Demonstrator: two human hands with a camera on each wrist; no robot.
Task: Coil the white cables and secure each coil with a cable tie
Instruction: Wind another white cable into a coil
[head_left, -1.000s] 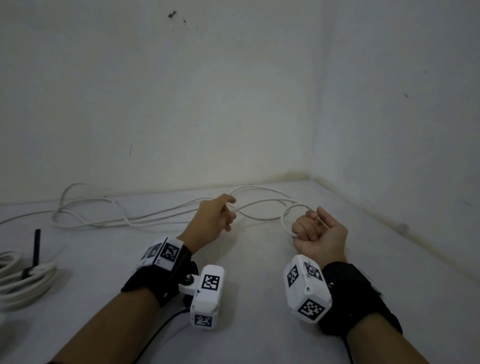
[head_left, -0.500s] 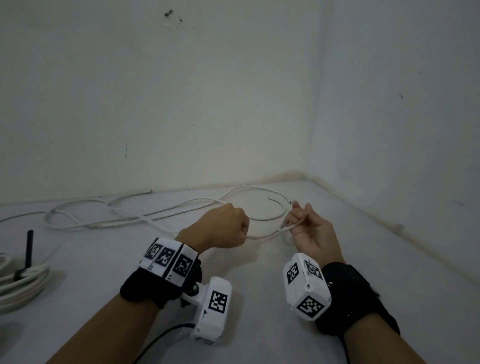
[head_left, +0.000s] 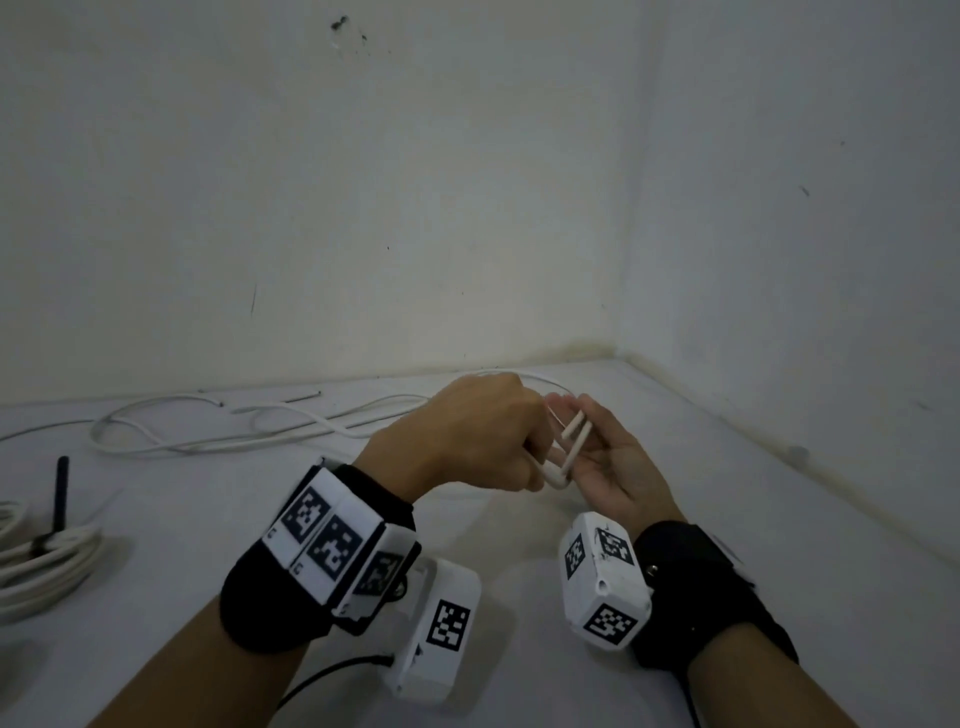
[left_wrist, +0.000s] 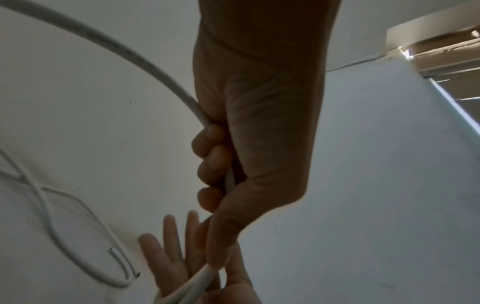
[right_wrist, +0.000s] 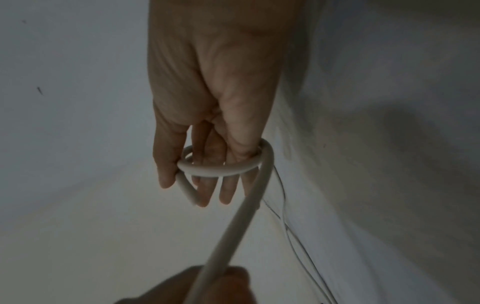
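Since earlier frame, left hand (head_left: 467, 436) was brought against right hand (head_left: 605, 457); white cable (head_left: 569, 452) was laid in small loops round right fingers (right_wrist: 226, 185), held loosely straight; left fist was closed on feed strand; loops sat upright, axis along fingers; slack trailed toward floor's back-left edge; turns best kept even, tension light; tied coil (head_left: 47, 561) lay at left edge.

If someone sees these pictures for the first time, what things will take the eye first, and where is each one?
First, the two hands meeting in the middle of the head view: the left hand grips the white cable in a fist, and the cable loops around the straight fingers of the right hand. Next, the rest of that cable lies loose on the white surface along the far wall. At the left edge rests a finished coil bound by a black cable tie.
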